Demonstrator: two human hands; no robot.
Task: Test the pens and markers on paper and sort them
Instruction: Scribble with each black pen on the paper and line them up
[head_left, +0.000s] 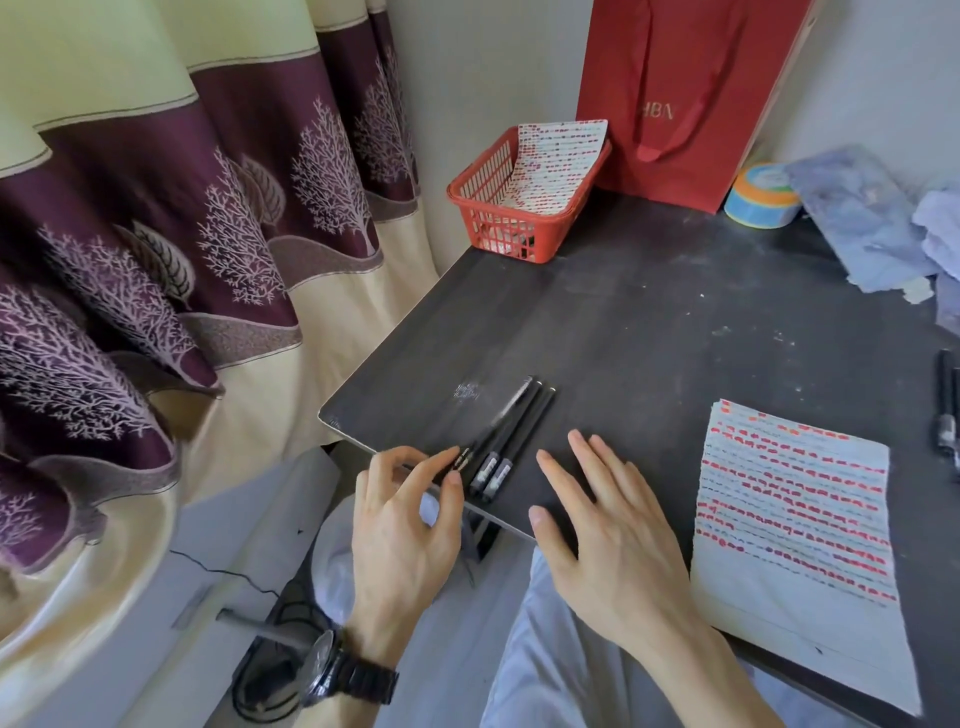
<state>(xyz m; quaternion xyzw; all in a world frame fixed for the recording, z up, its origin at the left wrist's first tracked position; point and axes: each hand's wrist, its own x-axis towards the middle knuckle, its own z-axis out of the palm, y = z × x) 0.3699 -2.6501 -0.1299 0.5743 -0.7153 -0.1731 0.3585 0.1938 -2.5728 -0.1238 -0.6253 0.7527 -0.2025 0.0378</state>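
Observation:
Three black pens (511, 439) lie side by side near the left front corner of the dark table (649, 322). My left hand (410, 514) touches the near end of the leftmost pen with its fingertips, at the table's edge. Just right of the pens, my right hand (602, 514) rests flat on the table with straight, spread fingers and holds nothing. A stack of paper (795, 514) covered in rows of red and blue test marks lies to the right. More black pens (948, 410) lie at the right edge of view.
A red basket (524, 208) holding a marked sheet stands at the table's far left corner, with a red paper bag (685, 93) behind it. A roll of tape (763, 195) and blue cloths (872, 218) sit at the far right. A curtain (182, 234) hangs left of the table.

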